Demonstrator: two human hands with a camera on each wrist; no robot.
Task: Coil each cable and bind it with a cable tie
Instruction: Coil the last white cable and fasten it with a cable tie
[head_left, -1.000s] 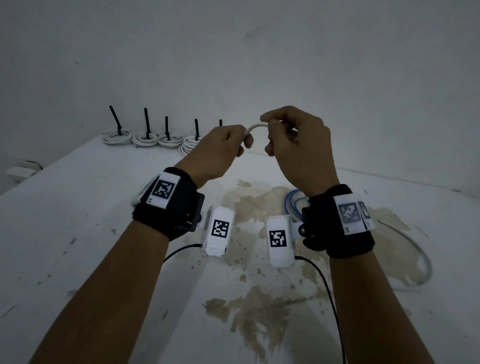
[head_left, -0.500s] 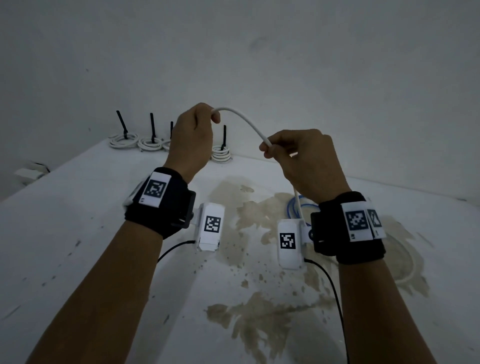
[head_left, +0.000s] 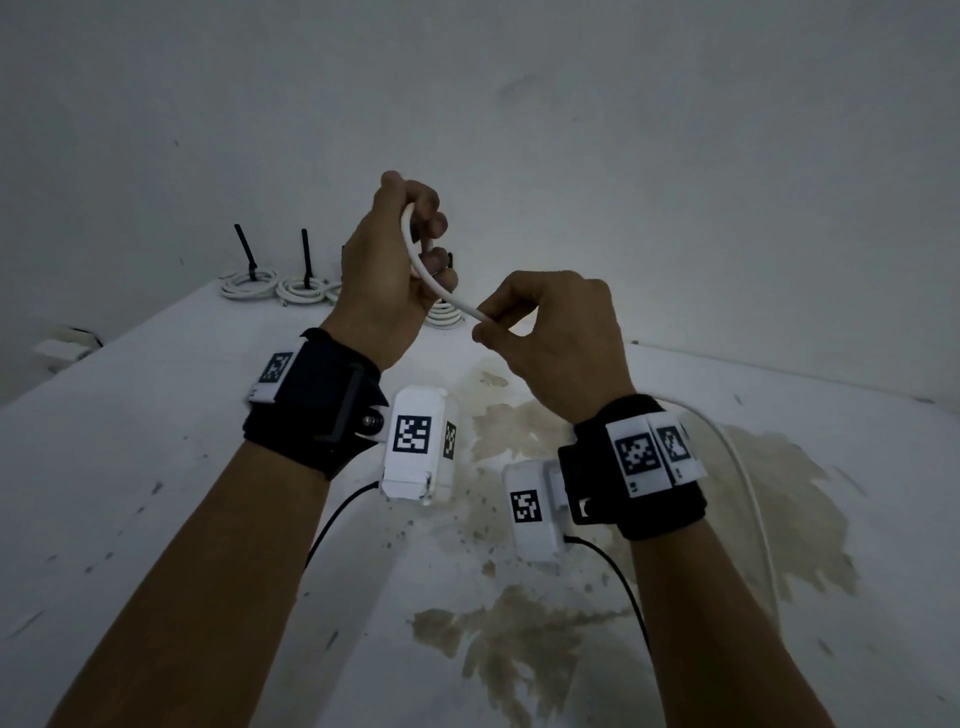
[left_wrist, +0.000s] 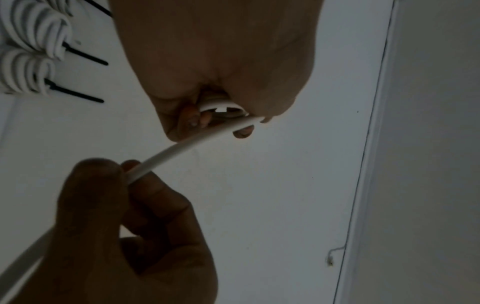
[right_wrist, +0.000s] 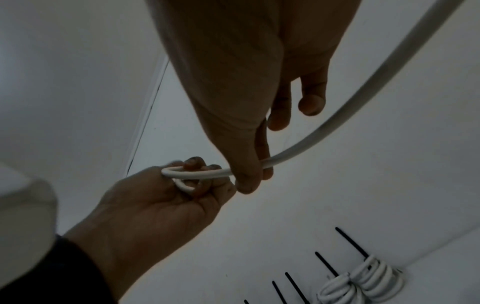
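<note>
Left hand (head_left: 387, 270), upper centre of the head view, has its fingers curled around a small loop of the thin white round cable (head_left: 441, 291); right hand (head_left: 556, 332), just right of centre, pinches the same cable between thumb and forefinger, both held above the stained white table (head_left: 156, 441). From the right hand the cable trails down the right side of the frame onto the table. Finished white cable coils with upright black cable ties (head_left: 248, 270) sit in a row at upper left along the far table edge.

Dim, grey, flat light; wrist views dark, soft; edges bowed.
</note>
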